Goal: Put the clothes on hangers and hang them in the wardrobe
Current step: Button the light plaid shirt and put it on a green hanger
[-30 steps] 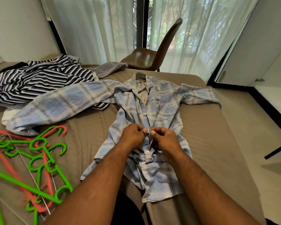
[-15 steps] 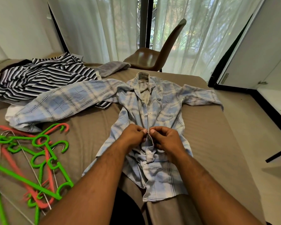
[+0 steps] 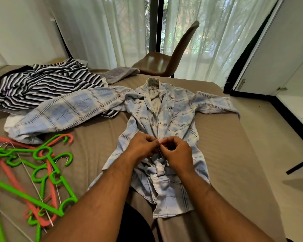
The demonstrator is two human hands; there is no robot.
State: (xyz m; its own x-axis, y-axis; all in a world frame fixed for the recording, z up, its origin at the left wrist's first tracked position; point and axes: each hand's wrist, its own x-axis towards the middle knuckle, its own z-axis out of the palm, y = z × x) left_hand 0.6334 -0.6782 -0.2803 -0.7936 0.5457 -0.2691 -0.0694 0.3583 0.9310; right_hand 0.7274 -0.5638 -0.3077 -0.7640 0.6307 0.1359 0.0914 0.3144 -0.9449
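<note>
While peeking down from the head cam, looks like a button-fiddling step: pinching the plaid shirt (image 3: 178,119) at its front placket with left hand (image 3: 142,145) and right hand (image 3: 177,151), fingers curled. Soft, wrinkly cotton, spread flat on the brown bed (image 3: 226,154). Next up, probably grabbing 1 of the thin, hooked plastic hangers (image 3: 42,172) just left.

Brown chair (image 3: 152,62): upper centre of the frame, beyond the bed's far edge. Sheer white curtains (image 3: 98,28): across the top, parted at a dark window post (image 3: 155,23). Bed (image 3: 226,154) cover: taupe.
</note>
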